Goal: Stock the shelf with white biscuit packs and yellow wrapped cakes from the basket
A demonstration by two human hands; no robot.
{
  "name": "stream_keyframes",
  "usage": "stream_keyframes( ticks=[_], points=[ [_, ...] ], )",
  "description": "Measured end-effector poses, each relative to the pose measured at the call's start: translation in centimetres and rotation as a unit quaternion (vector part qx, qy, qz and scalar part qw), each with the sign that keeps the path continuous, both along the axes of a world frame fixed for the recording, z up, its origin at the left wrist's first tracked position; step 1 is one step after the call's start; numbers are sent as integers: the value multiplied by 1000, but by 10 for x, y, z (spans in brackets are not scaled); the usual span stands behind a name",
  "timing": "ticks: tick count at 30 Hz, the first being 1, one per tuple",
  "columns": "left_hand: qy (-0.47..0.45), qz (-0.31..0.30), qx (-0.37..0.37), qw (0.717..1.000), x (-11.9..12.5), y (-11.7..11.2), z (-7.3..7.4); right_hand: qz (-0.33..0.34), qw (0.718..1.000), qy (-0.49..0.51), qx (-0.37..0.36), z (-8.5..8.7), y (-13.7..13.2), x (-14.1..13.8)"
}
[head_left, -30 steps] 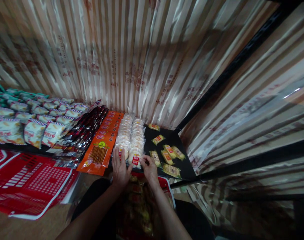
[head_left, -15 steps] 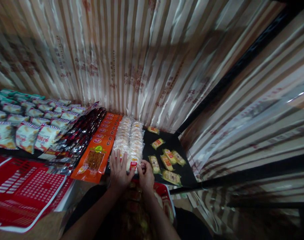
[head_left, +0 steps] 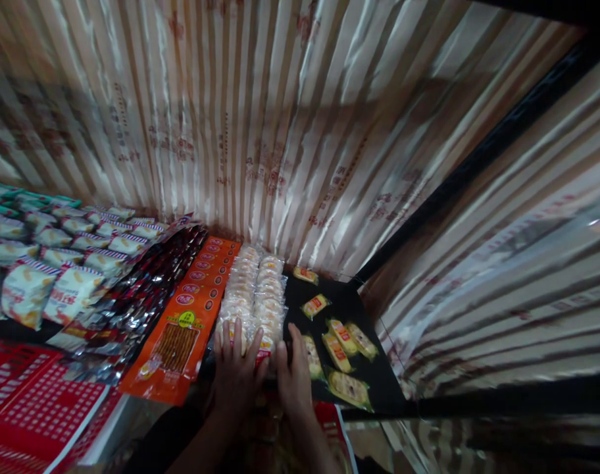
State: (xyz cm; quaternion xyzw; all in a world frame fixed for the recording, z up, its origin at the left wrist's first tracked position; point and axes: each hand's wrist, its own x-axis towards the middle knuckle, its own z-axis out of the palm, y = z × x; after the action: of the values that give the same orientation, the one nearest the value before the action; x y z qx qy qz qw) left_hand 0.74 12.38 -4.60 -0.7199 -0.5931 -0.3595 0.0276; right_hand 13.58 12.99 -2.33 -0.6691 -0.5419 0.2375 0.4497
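Two rows of white snack packets in clear wrappers (head_left: 254, 289) run front to back on the dark shelf. My left hand (head_left: 235, 365) lies with spread fingers over the front of the left row. At the right row's front edge, my right hand (head_left: 295, 372) is upright with its fingers extended, close against the packets' side. Neither hand has anything gripped in it. Part of the front packets is hidden under the left fingers. Just right of my right hand are several loose yellow wrapped cakes (head_left: 349, 388), one partly covered by that hand.
Orange snack packs (head_left: 169, 345) overlap left of the white rows. Beyond them are dark shiny packets (head_left: 147, 289) and several white pouches (head_left: 75, 293). A red basket (head_left: 38, 408) stands lower left, another (head_left: 332, 421) below my hands. A black post (head_left: 458, 164) slants at right before striped sheeting.
The view has tilted and shifted, so the shelf appears lower and nearer. My right hand's fingers have straightened and now point forward along the packets' right side. My left hand stays on the front packets.
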Motion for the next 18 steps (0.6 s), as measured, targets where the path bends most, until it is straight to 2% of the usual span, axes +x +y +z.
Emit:
stream_keyframes(
  ticks=[5, 7, 12, 15, 18],
  points=[
    [17, 2, -23, 1000, 1, 0, 3, 3, 985, 90, -147, 9, 52, 1],
    [17, -1, -24, 1000, 2, 0, 4, 6, 978, 117, -175, 10, 65, 0],
    [17, -2, -17, 1000, 2, 1, 6, 36, 977, 144, -151, 6, 71, -4],
    [35, -1, -9, 999, 1, 1, 6, 11, 979, 141, -144, 3, 73, -2],
    [59, 7, -2, 998, 1, 1, 4, -5, 974, 183, -132, 1, 87, 1]
  ],
)
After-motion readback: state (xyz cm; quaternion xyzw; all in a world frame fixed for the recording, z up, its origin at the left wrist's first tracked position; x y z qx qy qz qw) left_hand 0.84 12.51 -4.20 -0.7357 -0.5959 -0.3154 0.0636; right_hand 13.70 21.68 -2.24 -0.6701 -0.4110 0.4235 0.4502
